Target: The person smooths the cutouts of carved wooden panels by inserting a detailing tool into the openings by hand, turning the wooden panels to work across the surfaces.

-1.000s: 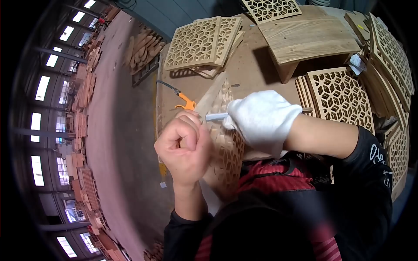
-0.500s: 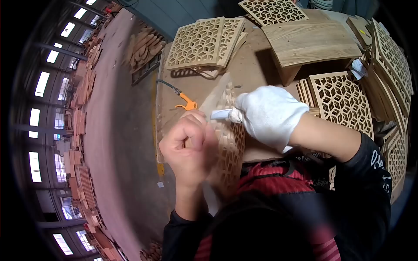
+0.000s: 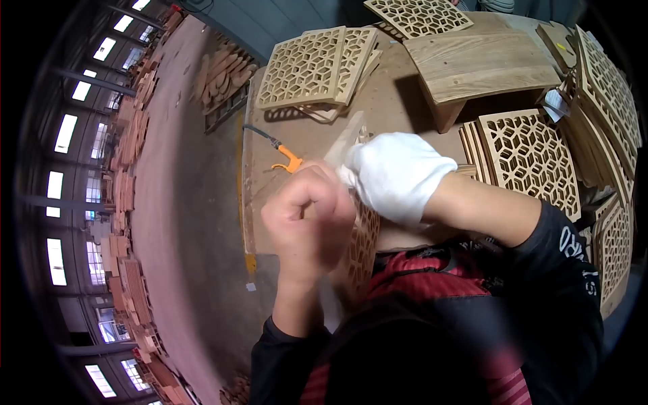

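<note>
Grip: the left hand (image 3: 307,212), bare, is curled into a fist with a small gap at the centre of the curl; whether it has hold of anything cannot be told. The right hand (image 3: 398,177), in a white glove, is bunched beside it; its fingertips are hidden, so neither their spacing nor any held item can be determined. The work panel (image 3: 364,246), a pale wooden lattice, is located behind and between the two hands, steeply tilted and partly covered by them.

Surroundings, left to right: windows (image 3: 57,262) line the far wall. Timber stacks (image 3: 138,287) run along the floor (image 3: 169,169). Curved wood pieces (image 3: 221,74) are heaped near the workbench (image 3: 385,94). On the workbench, an orange air gun (image 3: 291,162) with a dark hose lies just beyond the left hand. Behind it, overlapping lattice panels (image 3: 300,67) rest at a slant. A raised wooden stand (image 3: 479,64) occupies the rear; a loose lattice panel (image 3: 422,17) is situated at its back left corner. Right of the glove is a lattice stack (image 3: 530,155). Further lattice boards (image 3: 607,94) stand leaning at the far right.
</note>
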`<move>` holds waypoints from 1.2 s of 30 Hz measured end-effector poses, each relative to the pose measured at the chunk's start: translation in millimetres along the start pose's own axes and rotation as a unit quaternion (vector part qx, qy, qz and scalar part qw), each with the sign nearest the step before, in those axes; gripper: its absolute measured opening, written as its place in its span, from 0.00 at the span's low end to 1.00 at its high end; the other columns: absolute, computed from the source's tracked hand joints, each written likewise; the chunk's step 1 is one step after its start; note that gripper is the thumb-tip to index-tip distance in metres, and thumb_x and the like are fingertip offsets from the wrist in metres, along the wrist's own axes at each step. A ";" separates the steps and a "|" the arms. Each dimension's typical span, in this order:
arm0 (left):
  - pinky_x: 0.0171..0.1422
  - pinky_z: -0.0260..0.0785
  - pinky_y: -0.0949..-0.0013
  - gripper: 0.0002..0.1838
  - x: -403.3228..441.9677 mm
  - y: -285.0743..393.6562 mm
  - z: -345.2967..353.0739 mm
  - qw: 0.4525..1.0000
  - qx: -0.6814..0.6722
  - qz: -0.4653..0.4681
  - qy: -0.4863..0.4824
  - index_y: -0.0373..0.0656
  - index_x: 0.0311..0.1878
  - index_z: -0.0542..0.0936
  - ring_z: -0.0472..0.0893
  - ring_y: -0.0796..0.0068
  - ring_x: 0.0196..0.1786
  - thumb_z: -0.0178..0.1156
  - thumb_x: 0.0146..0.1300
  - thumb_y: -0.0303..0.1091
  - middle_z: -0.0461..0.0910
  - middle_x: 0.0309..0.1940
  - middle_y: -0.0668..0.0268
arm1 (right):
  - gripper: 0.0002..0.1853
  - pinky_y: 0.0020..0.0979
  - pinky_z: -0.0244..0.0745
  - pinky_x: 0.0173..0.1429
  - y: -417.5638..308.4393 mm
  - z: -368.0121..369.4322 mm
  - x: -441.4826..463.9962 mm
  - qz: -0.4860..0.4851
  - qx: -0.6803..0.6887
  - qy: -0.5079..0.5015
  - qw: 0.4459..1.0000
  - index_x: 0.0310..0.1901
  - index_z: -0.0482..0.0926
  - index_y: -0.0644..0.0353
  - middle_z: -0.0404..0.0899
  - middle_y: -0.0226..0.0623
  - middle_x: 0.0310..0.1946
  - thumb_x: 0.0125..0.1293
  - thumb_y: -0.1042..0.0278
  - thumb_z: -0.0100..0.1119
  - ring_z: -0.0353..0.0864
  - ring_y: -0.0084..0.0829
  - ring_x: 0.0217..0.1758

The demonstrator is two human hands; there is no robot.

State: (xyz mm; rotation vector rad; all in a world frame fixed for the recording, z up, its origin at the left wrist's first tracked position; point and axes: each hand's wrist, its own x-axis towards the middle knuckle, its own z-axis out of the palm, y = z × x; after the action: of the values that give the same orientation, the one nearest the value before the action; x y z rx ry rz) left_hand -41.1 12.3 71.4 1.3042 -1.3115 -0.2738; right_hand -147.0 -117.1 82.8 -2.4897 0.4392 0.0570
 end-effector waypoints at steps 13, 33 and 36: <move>0.34 0.61 0.74 0.17 -3.7 3.9 -1.7 0.999 0.025 0.024 -0.013 0.43 0.22 0.64 0.67 0.77 0.28 0.56 0.53 0.08 0.69 0.22 0.70 | 0.09 0.42 0.81 0.46 -4.7 -2.4 -7.8 -0.025 -0.065 -0.038 0.997 0.37 0.85 0.61 0.85 0.48 0.33 0.56 0.69 0.59 0.86 0.46 0.41; 0.64 0.64 0.60 0.18 -3.7 -24.3 -56.1 0.998 -0.026 -0.017 0.052 0.48 0.26 0.64 0.68 0.81 0.30 0.60 0.55 0.12 0.66 0.22 0.76 | 0.20 0.45 0.76 0.43 55.6 14.0 -42.3 0.067 0.077 0.071 0.992 0.34 0.84 0.60 0.82 0.50 0.28 0.71 0.51 0.54 0.82 0.50 0.34; 0.67 0.63 0.59 0.17 1.4 -19.1 -47.2 0.998 -0.020 -0.036 0.053 0.48 0.27 0.65 0.69 0.81 0.30 0.61 0.56 0.13 0.67 0.23 0.76 | 0.20 0.46 0.74 0.46 50.1 21.7 -44.3 0.082 0.135 0.076 0.984 0.34 0.82 0.61 0.82 0.51 0.30 0.71 0.51 0.53 0.81 0.52 0.36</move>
State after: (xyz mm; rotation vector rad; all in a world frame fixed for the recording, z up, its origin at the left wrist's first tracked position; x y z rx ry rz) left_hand 6.7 29.9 69.4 1.3159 -1.1660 -0.2762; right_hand -203.8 -129.7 43.3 -2.1947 0.6703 -0.1194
